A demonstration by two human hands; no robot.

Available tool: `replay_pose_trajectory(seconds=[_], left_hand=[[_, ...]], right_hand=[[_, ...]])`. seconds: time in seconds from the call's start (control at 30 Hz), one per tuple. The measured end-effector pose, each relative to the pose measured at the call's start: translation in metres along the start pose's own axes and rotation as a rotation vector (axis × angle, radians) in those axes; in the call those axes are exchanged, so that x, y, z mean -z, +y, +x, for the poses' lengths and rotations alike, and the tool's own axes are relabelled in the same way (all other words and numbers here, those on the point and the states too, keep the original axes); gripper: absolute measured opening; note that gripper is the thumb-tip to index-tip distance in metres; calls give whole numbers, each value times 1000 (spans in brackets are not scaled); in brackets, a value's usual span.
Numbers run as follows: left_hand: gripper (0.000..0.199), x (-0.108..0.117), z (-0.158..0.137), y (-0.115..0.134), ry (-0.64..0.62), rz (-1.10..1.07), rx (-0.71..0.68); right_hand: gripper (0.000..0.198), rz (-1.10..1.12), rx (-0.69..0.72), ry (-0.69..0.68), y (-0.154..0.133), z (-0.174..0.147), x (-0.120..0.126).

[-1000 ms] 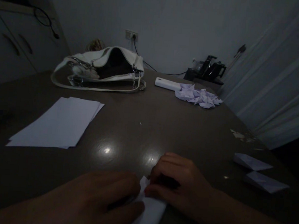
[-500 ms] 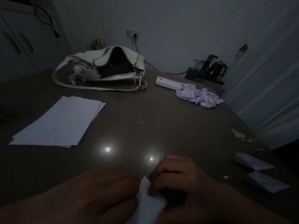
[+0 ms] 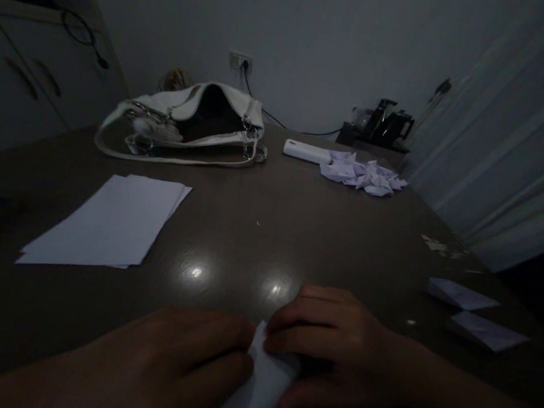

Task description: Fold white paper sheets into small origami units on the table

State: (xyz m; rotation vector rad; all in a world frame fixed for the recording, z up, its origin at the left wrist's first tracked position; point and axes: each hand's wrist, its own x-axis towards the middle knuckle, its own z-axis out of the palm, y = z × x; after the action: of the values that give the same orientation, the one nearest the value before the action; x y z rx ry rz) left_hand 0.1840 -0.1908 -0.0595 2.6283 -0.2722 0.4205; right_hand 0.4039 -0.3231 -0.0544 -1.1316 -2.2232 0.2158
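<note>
A folded piece of white paper [image 3: 260, 387] lies on the dark table at the bottom of the view, its narrow end pointing away from me. My left hand [image 3: 191, 362] is closed along its left edge, with the fingertips on the paper. From the right, my right hand [image 3: 330, 349] grips it, fingers bent over the upper right part and thumb at the lower right edge. The near end of the paper runs out of view. Two folded paper pieces [image 3: 464, 295] rest on the table to the right of my right hand.
White sheets [image 3: 103, 221] are stacked at the left. Farther back are a white handbag [image 3: 179, 120], a white handle-like object [image 3: 307, 152] and a pile of folded paper pieces [image 3: 364, 176]. A kettle [image 3: 395, 127] stands behind the table. Paper scraps [image 3: 435, 245] lie near the right edge.
My right hand's fingers have slid slightly left and closer to the paper's far tip. The left hand has barely moved, and the other things stay in place.
</note>
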Motion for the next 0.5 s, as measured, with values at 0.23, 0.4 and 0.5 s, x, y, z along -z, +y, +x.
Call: replay_pose_trajectory(seconds=[0.23, 0.4, 0.5], left_hand=[[25, 5, 5, 7, 6, 41, 7], [24, 4, 3, 7, 20, 38, 14], [25, 1, 3, 5, 54, 49, 4]], right_hand=[[24, -14, 24, 3, -1, 0, 0], [20, -69, 58, 19, -3, 2, -1], [21, -129, 88, 13, -4, 3, -1]])
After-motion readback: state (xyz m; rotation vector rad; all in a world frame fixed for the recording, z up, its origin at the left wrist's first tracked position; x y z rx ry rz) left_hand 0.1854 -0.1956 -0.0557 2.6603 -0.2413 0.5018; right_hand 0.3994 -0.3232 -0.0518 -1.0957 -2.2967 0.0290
